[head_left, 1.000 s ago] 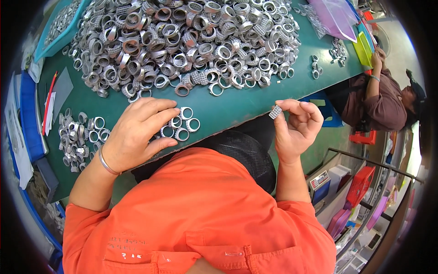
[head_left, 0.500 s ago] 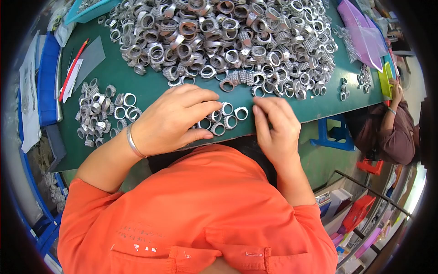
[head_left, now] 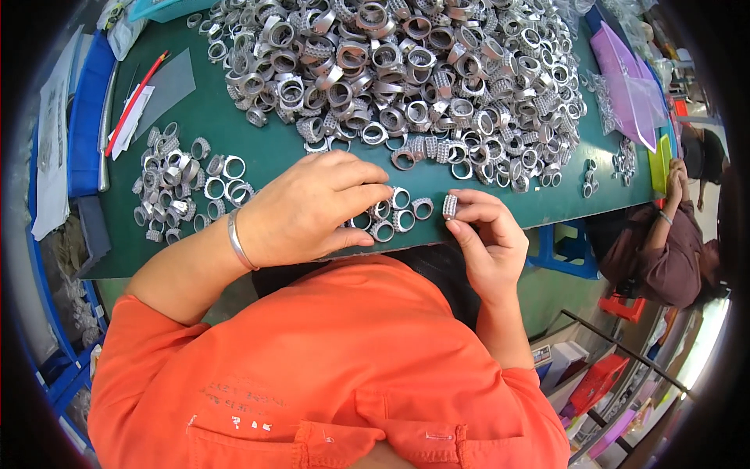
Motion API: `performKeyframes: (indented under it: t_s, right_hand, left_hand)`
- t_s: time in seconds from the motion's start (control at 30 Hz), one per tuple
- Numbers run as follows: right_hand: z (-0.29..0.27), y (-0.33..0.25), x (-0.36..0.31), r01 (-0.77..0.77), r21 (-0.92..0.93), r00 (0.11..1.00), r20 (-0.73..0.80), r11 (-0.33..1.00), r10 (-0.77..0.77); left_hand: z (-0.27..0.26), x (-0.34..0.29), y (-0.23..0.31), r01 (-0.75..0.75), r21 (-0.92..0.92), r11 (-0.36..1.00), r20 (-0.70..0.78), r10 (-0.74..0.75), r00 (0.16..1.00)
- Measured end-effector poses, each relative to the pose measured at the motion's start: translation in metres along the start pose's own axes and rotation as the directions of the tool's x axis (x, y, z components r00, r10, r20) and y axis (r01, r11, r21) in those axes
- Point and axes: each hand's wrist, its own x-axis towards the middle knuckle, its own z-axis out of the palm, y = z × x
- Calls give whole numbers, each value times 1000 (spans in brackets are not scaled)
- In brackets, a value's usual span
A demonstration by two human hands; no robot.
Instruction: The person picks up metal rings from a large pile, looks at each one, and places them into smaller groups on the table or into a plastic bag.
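Observation:
Between the thumb and fingertips of my right hand (head_left: 494,244) a silver-coloured ring (head_left: 450,205) is pinched, its studded band showing, just above the table's near edge. My left hand (head_left: 308,205) rests on the green table, fingers curved and thumb apart. It cups the left side of a small cluster of rings (head_left: 403,220), some of them hidden under the palm. Beyond both hands rises a large heap of similar metal rings (head_left: 406,70). A smaller pile of rings (head_left: 168,184) lies left of my left wrist.
At the left lie a red pencil-like stick (head_left: 137,103), papers and a blue tray (head_left: 87,125). A purple tray (head_left: 625,86) with clear plastic bags stands far right, near a few separate rings (head_left: 590,180). A co-worker (head_left: 664,242) sits beyond a blue stool (head_left: 564,252).
My right hand has picked up a ring and come back slightly right and toward me. My left hand stays beside the cluster. The whole view has shifted a little.

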Motion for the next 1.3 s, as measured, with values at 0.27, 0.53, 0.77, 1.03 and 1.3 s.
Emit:
performKeyframes:
  t_s: [0.27, 0.53, 0.77, 1.03, 1.3]
  right_hand:
    - [-1, 9, -7, -2, 308, 1000, 12, 951, -2]
    - [-4, 3, -1, 165, -65, 986, -22, 984, -167]
    - [3, 5, 0, 213, -295, 975, 1, 932, -222]
    - [1, 9, -6, 29, 38, 997, -67, 999, -26]
    - [3, 7, -6, -7, 190, 998, -65, 982, 20]
  left_hand:
    - [0, 1, -2, -3, 14, 1000, 4, 3, 1000]
    - [-1, 1, -2, -9, 21, 1000, 6, 9, 1000]
    - [-1, 0, -2, -3, 15, 1000, 11, 2, 1000]
    - [0, 0, -1, -3, 17, 1000, 6, 3, 1000]
    - [0, 0, -2, -8, 11, 1000, 4, 8, 1000]
